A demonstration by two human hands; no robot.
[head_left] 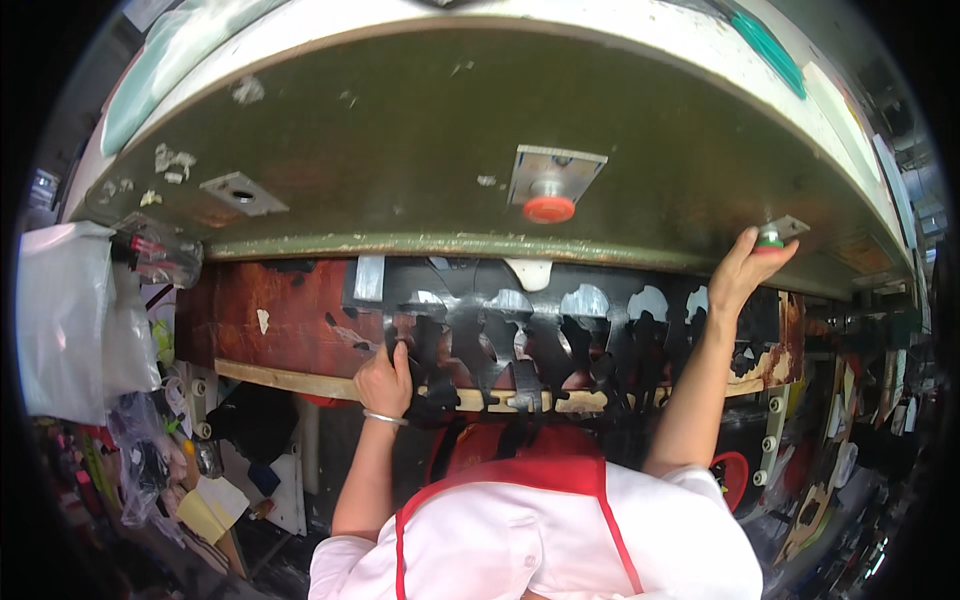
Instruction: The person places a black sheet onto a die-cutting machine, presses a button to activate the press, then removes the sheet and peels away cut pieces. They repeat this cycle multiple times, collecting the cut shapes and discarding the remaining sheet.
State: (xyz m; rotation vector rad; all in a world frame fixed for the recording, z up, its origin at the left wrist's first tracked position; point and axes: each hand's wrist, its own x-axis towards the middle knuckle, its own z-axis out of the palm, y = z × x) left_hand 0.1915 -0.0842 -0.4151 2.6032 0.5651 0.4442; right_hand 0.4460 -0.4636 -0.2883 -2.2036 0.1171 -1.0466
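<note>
My right hand (738,272) reaches up to the green push button (768,241) on the right of the machine's dark green front panel (400,130). Its thumb and fingers close around that button. My left hand (384,384) is at the front edge of the work board, fingers curled against the left end of a black cut-out sheet (463,345); a dark strip of it lies at the fingertips. The sheet, full of cut shapes and gaps, drapes over the board's wooden front edge (300,384). A red mushroom button (549,207) sits mid-panel, untouched.
The worn reddish board (260,315) lies under the panel's lower edge. At far left hangs a clear plastic bag (75,320) above loose wrappings and a yellow card (212,508). A red wheel rim (733,480) shows at lower right. Green cord (768,52) rests on top.
</note>
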